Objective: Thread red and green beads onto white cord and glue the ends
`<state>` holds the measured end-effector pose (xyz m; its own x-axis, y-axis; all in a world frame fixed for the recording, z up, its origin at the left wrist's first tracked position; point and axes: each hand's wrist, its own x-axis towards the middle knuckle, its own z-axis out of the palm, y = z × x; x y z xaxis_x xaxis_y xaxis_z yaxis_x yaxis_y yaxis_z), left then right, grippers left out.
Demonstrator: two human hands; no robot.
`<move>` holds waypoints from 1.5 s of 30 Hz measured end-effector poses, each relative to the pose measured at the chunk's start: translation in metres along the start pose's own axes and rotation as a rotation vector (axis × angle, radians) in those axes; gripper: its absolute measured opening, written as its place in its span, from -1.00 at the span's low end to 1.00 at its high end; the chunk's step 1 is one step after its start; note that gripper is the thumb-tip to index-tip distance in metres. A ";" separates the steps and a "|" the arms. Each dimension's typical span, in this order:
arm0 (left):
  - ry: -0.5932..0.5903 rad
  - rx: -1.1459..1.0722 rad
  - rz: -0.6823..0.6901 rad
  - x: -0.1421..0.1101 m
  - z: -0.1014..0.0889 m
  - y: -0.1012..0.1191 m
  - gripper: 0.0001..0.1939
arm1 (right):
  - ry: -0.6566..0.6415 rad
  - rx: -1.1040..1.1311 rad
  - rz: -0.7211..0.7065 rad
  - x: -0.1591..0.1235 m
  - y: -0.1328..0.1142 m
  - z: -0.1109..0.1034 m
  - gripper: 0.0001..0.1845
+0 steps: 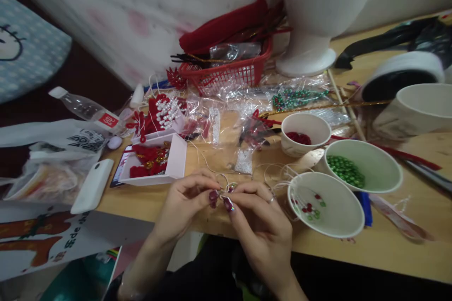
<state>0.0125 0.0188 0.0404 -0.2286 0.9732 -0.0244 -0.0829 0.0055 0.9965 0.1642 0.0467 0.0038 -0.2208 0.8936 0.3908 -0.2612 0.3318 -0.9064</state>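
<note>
Left hand: thumb and fingertips of the left hand (187, 202) pinched on a thin pale cord (226, 179), just off the near edge of the surface (395, 254).
Right hand: the right hand (263, 216) also pinching the cord, tips almost meeting the left hand's; ring on one finger.
Cord: small loop above the fingertips; exact knot or bead between them too small to tell.
Near cup: white cup (339, 221) right of the right hand, red and green beads on fine strands inside.
Green-bead cup: pale cup (383, 169) just beyond, green beads (346, 170) in it.
Red-bead cup: smaller cup (287, 146) farther back, dark red beads (299, 138) at the bottom.
Box: open white box (176, 160) left of the hands, red and gold ornaments (151, 157) inside.
Packet: small clear packet (243, 162), silvery contents, beyond the hands.
Far side: red basket (229, 73), full, red cloth-like bundle on top.
Left side: clear bottle (84, 108) lying tilted, white device (92, 186) nearer.
</note>
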 end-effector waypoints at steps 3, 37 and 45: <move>-0.074 0.036 0.022 0.000 -0.007 -0.004 -0.95 | -0.024 0.014 -0.011 0.000 -0.001 -0.001 -0.67; -0.098 0.031 0.064 -0.004 -0.004 -0.006 -0.94 | -0.033 0.044 -0.012 0.001 -0.003 -0.002 -0.75; -0.067 -0.005 0.055 -0.005 -0.002 -0.006 -0.95 | -0.047 0.069 -0.012 0.000 -0.004 -0.003 -0.70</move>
<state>0.0120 0.0138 0.0342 -0.1674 0.9852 0.0363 -0.0772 -0.0498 0.9958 0.1676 0.0467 0.0068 -0.2608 0.8738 0.4103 -0.3275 0.3197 -0.8891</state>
